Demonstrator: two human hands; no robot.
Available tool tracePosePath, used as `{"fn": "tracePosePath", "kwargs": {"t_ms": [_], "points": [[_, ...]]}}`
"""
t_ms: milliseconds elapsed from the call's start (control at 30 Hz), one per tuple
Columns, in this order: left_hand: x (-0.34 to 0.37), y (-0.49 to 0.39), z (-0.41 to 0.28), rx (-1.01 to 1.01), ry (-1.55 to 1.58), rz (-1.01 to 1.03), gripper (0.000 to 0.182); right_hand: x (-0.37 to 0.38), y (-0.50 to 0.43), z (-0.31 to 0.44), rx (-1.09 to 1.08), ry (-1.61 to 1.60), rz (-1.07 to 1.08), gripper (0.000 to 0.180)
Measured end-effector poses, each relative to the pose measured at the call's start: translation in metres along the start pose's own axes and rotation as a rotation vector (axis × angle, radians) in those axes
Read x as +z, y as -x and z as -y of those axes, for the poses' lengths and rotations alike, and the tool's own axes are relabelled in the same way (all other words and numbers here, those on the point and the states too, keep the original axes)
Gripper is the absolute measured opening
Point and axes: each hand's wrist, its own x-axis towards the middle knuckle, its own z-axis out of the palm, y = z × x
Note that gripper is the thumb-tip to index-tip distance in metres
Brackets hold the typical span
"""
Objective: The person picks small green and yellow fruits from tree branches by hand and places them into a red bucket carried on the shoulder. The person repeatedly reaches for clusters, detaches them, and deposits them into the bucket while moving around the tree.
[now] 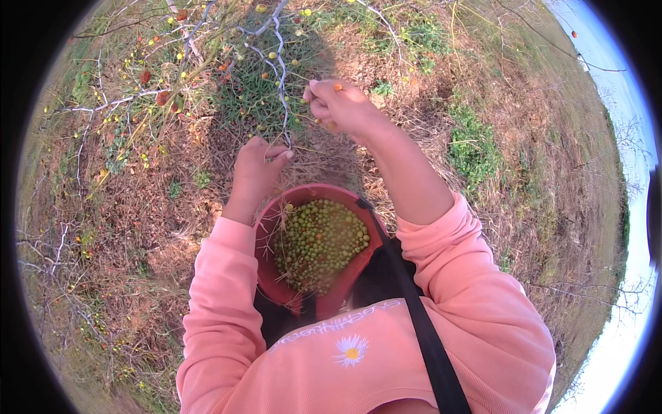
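My left hand (258, 164) pinches the lower end of a pale, zigzag branch (282, 83) between thumb and finger. To the right of that branch, my right hand (331, 103) has its fingers curled beside thin side twigs; whatever lies inside them is hidden. A small orange fruit (338, 87) shows against the back of this hand. Below both hands, against my body, hangs a red plastic bucket (265, 217) on a black strap (414, 305). Many small round green fruits (320, 238) lie in it, with a few orange ones among them. Dry twigs (276, 235) stick up at its left side.
More branches (121, 101) with yellow, green and reddish-brown fruits spread across the upper left. A thin branch (548, 36) reaches over at the upper right. Dry grass and leaf litter (170, 222) cover the ground, with green weeds (470, 145) to the right.
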Motion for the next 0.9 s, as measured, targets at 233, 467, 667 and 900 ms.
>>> {"fn": "tracePosePath", "kwargs": {"t_ms": [233,467,667,900], "points": [[0.000,0.000,0.001,0.014,0.077,0.000,0.021,-0.001,0.006,-0.001,0.005,0.045,0.010,0.024],[-0.005,-0.001,-0.001,-0.012,0.027,-0.005,0.020,-0.014,0.045,0.011,-0.184,0.306,0.105,0.028],[-0.004,-0.001,-0.004,-0.024,0.088,-0.011,0.024,-0.007,0.116,0.032,-0.115,0.654,0.688,0.024],[0.001,-0.001,-0.004,-0.014,0.106,-0.033,0.020,-0.025,0.088,0.025,-0.349,0.589,-0.315,0.016]]}}
